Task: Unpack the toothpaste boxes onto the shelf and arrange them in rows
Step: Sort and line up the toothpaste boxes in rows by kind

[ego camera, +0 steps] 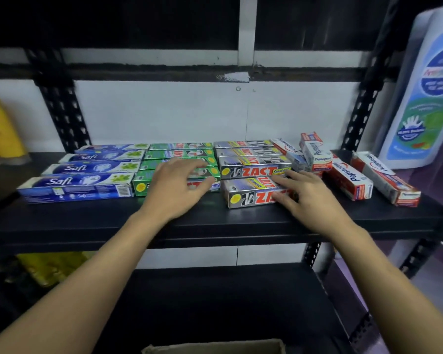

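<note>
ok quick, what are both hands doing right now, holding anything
Left hand: open, fingers lying over the front green box, gripping nothing.
Right hand: open, straight fingers touching the front silver Zact box.

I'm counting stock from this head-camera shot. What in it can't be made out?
Head view:
- Front green box: label mostly covered by the left hand.
- Front silver Zact box: right end under the right hand.
- Cardboard carton: cut off by the bottom edge, contents unseen.
- White bottle: print blurred, cut by the right edge.
- Yellow packs: blurred, at the left edge.
</note>
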`<state>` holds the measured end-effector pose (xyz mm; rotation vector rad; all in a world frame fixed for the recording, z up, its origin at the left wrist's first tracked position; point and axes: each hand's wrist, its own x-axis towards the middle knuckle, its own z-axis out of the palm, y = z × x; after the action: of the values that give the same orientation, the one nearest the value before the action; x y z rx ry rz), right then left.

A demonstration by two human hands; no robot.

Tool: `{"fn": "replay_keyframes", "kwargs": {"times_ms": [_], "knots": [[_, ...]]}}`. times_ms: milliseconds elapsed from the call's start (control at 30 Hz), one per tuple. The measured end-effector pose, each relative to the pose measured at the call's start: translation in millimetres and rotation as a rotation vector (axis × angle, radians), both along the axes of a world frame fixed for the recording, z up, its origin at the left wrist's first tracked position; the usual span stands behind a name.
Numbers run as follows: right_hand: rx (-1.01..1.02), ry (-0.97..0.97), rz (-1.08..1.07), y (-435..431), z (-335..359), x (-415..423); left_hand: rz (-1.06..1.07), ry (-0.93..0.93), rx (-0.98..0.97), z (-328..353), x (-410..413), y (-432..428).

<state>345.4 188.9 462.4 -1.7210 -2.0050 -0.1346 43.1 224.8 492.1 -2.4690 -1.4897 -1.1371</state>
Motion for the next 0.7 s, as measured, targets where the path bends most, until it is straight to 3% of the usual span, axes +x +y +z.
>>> {"fn": "replay_keyframes", "kwargs": {"times_ms": [167, 700], "knots": [[-0.007, 0.065, -0.068, 18.0, 2.4, -11.2, 0.128, 0.125, 0.019, -7.7, -23.6, 25.7], [-0.030, 0.159, -0.129, 43.8, 0.4, -11.7, 0.068, 0.046, 0.030, -24.3, -31.7, 39.3]]}}
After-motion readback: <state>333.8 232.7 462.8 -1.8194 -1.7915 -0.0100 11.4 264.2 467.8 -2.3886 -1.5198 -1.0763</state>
